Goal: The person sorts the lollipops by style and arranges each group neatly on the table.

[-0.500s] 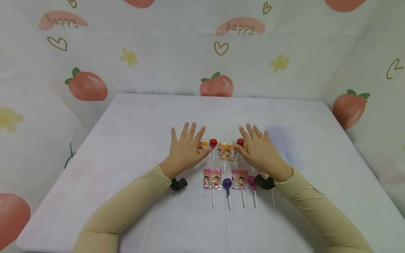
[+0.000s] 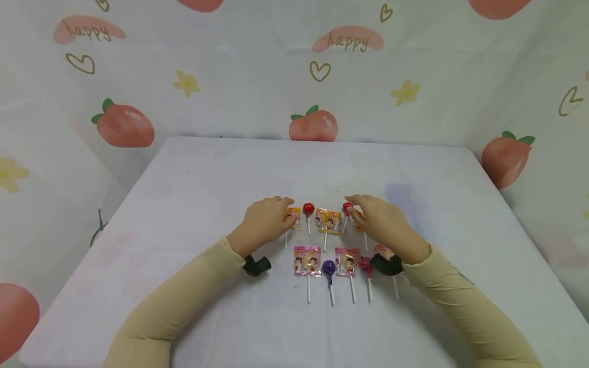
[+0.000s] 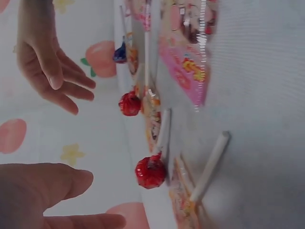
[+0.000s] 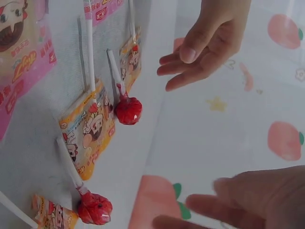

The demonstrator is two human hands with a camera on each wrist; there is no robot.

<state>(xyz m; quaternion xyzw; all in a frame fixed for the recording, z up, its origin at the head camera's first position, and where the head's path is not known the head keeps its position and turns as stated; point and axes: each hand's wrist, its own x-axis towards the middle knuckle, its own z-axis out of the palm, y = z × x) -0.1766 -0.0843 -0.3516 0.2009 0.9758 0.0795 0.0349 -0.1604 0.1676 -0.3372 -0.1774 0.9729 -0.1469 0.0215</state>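
Observation:
My left hand [image 2: 263,220] hovers over the left end of the back row of lollipops, fingers bent loosely with the thumb apart. Partly under it lies an orange-wrapped lollipop [image 2: 293,219]; a red lollipop [image 2: 308,208] is just right of the thumb. My right hand [image 2: 384,220] is held over the row's right end, near another red lollipop [image 4: 95,208], and partly covers an orange-wrapped one. In both wrist views the hands are above the candies and hold nothing. Between them lies an orange-wrapped lollipop [image 2: 328,221].
The front row has pink-wrapped lollipops [image 2: 307,260], a purple lollipop [image 2: 329,268] and a dark pink one [image 2: 366,263]. Black wrist pieces [image 2: 256,266] sit below the hands. A white table [image 2: 221,174] carries everything, with a fruit-printed cloth [image 2: 248,66] behind.
Both hands have gone from flat, spread fingers to loosely bent ones, with the fingertips lowered and turned inward. The lollipops have not moved on the table.

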